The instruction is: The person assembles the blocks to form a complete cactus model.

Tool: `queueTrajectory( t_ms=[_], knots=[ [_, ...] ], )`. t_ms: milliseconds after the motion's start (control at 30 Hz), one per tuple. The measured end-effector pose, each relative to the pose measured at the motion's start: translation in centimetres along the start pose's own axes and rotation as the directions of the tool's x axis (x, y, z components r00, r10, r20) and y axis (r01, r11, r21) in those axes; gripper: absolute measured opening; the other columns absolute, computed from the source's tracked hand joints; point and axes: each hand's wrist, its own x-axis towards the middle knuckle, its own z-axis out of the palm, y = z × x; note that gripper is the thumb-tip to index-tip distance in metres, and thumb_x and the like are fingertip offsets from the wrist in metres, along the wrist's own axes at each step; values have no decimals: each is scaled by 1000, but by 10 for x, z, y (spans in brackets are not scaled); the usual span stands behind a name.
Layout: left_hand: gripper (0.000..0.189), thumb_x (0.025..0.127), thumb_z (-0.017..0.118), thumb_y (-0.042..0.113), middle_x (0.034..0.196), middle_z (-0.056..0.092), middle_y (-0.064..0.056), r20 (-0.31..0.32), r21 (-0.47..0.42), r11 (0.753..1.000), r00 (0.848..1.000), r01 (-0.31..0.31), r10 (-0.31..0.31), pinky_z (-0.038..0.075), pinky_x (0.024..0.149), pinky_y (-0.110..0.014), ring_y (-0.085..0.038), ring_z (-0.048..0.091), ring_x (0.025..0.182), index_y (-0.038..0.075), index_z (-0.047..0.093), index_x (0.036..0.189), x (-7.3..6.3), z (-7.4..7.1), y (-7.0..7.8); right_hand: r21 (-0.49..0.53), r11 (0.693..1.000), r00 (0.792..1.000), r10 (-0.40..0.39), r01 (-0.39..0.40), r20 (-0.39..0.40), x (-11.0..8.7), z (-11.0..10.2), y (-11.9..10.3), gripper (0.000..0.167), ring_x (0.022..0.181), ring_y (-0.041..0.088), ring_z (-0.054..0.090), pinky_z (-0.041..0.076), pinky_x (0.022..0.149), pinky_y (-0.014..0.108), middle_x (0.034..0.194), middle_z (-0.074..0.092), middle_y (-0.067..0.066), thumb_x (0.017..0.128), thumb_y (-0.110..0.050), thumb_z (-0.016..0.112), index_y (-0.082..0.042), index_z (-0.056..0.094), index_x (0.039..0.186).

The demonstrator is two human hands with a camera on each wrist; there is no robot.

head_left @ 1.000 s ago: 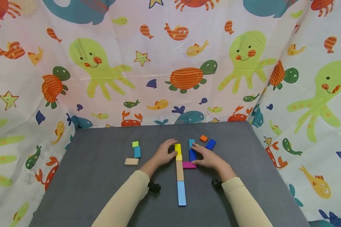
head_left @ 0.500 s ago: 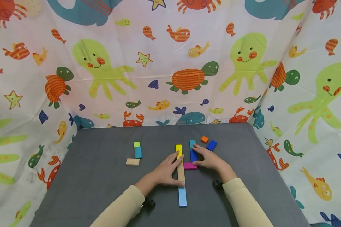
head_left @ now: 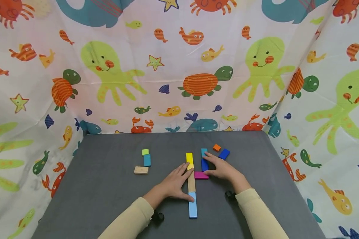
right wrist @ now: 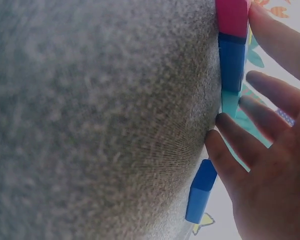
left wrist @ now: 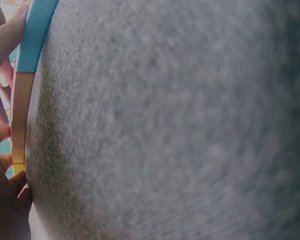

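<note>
A column of blocks runs toward me on the grey table: a yellow block [head_left: 189, 156], a paler yellow one under my fingers, a wooden block [head_left: 191, 184] and a light blue block [head_left: 192, 210]. My left hand [head_left: 174, 183] spreads over its left side, thumb on the light blue block, fingertips at the pale yellow one. A magenta block [head_left: 201, 175] juts right from the column. Beyond it stand a dark blue block [head_left: 204, 165] and a teal block [head_left: 204, 152]. My right hand [head_left: 223, 168] lies along their right side, fingers spread, thumb by the magenta block.
At the left lie a green cube [head_left: 145, 151], a teal block [head_left: 147, 160] and a wooden block [head_left: 141, 170]. An orange block [head_left: 216, 147] and a blue block [head_left: 224, 154] lie beyond my right hand. A sea-animal curtain [head_left: 167, 76] surrounds the grey table [head_left: 107, 186].
My left hand has moved from the yellow blocks toward me, along the column, and its thumb now reaches the light blue block. My right hand has stayed in place.
</note>
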Motion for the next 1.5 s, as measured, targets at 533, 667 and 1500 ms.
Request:
queueTrajectory(
  t_ms=[533, 667, 1500],
  knots=[
    [125, 74, 74, 83, 179, 10, -6, 15, -11, 1000, 1000, 21, -21, 24, 129, -55, -30, 13, 165, 23, 23, 171, 0, -5, 5, -33, 999, 925, -28, 17, -378, -4, -17, 12, 64, 134, 43, 60, 48, 111, 60, 148, 62, 22, 94, -27, 83, -2, 59, 148],
    [125, 74, 74, 83, 179, 10, -8, 31, 2, 1000, 999, 19, -19, 24, 129, -53, -30, 13, 165, 22, 23, 171, 0, -6, 7, -18, 999, 920, 39, -50, -390, -6, -23, 22, 66, 139, 46, 54, 43, 114, 63, 151, 58, 25, 95, -27, 82, -1, 57, 150],
    [126, 75, 75, 82, 180, 6, -8, 34, 14, 1000, 999, 11, -12, 19, 131, -46, -28, 10, 165, 22, 20, 171, -1, -7, 6, 62, 946, 877, 318, -318, -360, 2, -24, 54, 76, 137, 53, 45, 38, 116, 66, 149, 48, 38, 96, -35, 80, 9, 49, 150]
  ],
)
